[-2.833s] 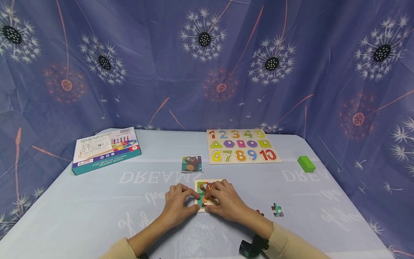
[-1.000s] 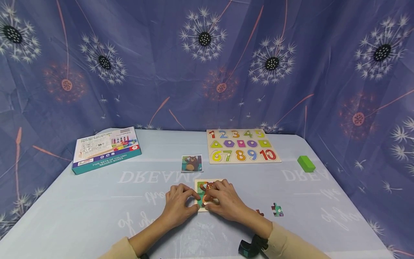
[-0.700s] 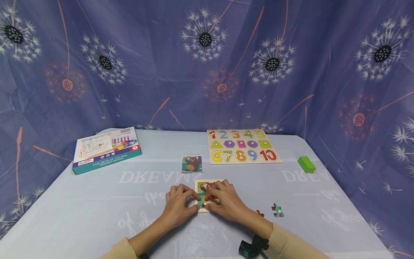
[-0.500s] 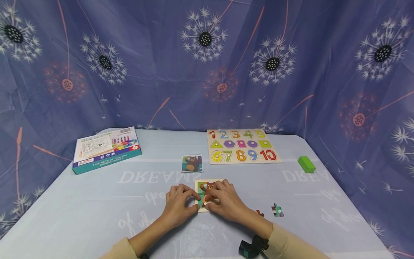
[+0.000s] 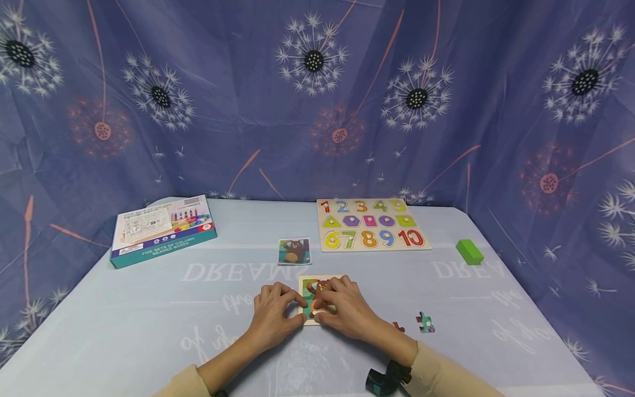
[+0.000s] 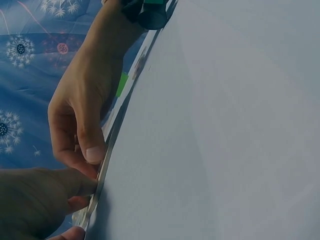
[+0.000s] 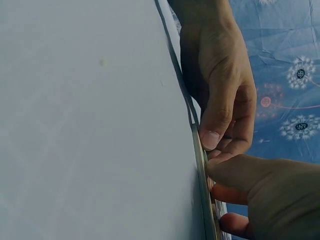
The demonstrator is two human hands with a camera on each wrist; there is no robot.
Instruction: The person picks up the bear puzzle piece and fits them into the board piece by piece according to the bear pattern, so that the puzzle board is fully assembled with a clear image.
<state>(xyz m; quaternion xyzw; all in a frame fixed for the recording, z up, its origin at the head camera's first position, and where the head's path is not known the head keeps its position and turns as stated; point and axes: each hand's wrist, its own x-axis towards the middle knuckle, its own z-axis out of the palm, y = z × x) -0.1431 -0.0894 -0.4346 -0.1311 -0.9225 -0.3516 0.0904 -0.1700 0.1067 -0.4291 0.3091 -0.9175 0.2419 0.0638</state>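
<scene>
A small wooden bear puzzle (image 5: 308, 290) lies on the table between both hands in the head view. It has a pale frame and a brown bear on green; the right hand covers its right side. My left hand (image 5: 272, 314) holds the puzzle's left edge with thumb and index finger. The curled thumb and index fingertips of my right hand (image 5: 347, 309) rest on the puzzle's lower middle. Both wrist views show the puzzle edge-on, with the left hand (image 6: 35, 200) and the right hand (image 7: 270, 195) on it. Whether one piece is pinched is hidden.
Loose jigsaw pieces lie right of the hands, one teal (image 5: 425, 322) and one brown (image 5: 398, 326). Beyond the puzzle lie a bear picture card (image 5: 294, 251), a number board (image 5: 372, 225), a bead box (image 5: 163, 230) and a green block (image 5: 469, 252). Black gear (image 5: 387, 379) sits at the right wrist.
</scene>
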